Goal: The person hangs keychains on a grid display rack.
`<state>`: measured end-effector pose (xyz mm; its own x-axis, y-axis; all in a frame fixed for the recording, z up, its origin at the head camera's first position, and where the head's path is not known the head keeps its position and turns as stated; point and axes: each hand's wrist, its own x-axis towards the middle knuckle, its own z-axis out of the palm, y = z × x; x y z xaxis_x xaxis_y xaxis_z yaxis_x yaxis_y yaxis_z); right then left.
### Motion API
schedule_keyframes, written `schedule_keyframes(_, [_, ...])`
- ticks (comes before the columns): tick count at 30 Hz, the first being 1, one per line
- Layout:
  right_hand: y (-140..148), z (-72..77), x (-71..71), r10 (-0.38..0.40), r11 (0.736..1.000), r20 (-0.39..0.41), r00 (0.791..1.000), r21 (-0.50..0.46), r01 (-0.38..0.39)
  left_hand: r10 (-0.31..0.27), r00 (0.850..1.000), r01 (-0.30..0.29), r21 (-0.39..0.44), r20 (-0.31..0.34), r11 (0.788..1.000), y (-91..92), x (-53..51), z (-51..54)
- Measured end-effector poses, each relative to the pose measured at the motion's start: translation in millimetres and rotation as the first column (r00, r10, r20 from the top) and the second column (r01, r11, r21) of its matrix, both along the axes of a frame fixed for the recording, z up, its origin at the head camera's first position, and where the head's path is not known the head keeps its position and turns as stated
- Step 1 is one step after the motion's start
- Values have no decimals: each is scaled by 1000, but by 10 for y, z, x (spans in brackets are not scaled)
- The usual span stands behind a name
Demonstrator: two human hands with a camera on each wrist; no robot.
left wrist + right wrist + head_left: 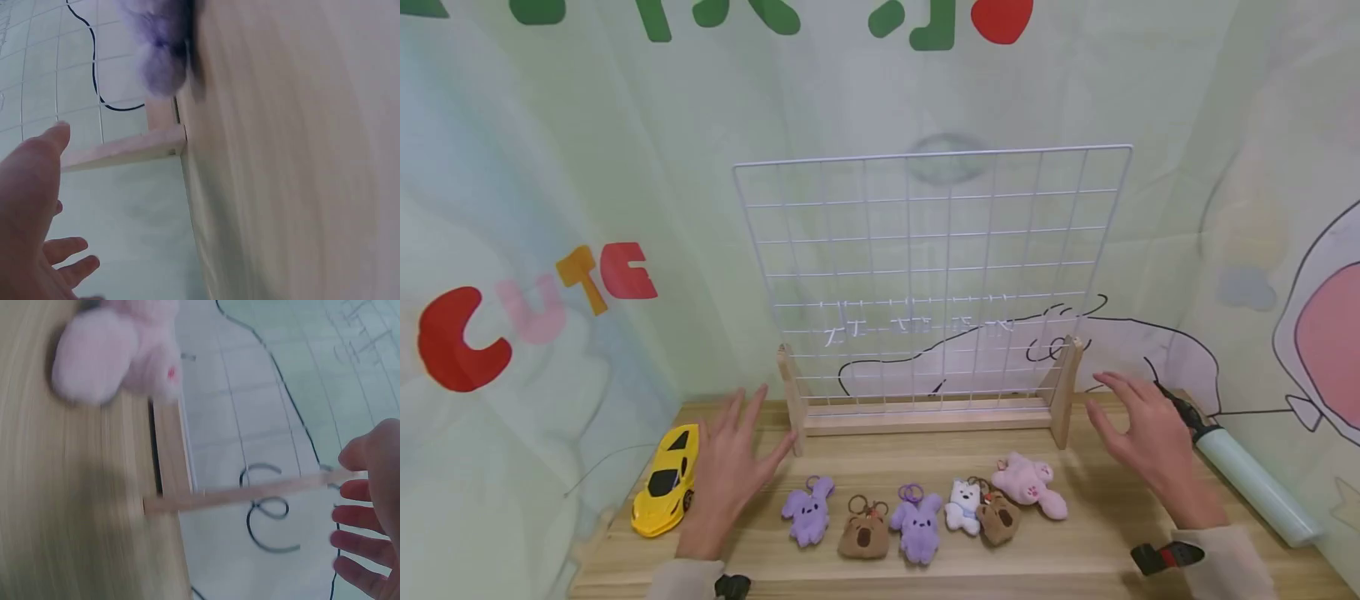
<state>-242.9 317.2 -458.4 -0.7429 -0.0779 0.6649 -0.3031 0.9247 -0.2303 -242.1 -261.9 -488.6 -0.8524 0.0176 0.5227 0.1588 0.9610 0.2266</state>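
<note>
My left hand [730, 467] is spread beside the left wooden foot of a white wire grid rack [928, 250], fingers extended and holding nothing. My right hand [1146, 433] hovers by the rack's right foot, fingers apart, also without anything in it. Between the hands lies a row of plush keychains: a purple one [809, 515], a brown one [863, 533], a second purple one [917, 527], a small white bear [963, 507], another brown one [998, 518] and a pink one [1030, 485]. In the right wrist view the pink plush [97, 356] appears close up.
A yellow toy car [666, 482] is left of the left hand. At the right edge lies a pale cylinder with a black end [1255, 483]. Several small white hooks [917, 322] hang on the grid. Printed cloth [587, 150] surrounds the wooden table [820, 575].
</note>
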Motion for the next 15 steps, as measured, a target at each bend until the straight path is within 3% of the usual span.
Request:
schedule_keyframes(4, [-236,28,10,89,996,2,996,-11,-89,-64,998,62,188,10,980,138,-31,43])
schedule_keyframes(8, [-475,8,-25,178,984,148,973,-36,-174,-106,994,90,355,25,930,269,-103,78])
schedule_keyframes(10, [-576,-19,-58,212,977,264,941,-70,-201,-121,992,92,431,40,898,324,-147,84])
schedule_keyframes(15, [-758,-108,-142,256,966,511,820,-105,-236,-134,989,71,579,67,812,439,-240,88])
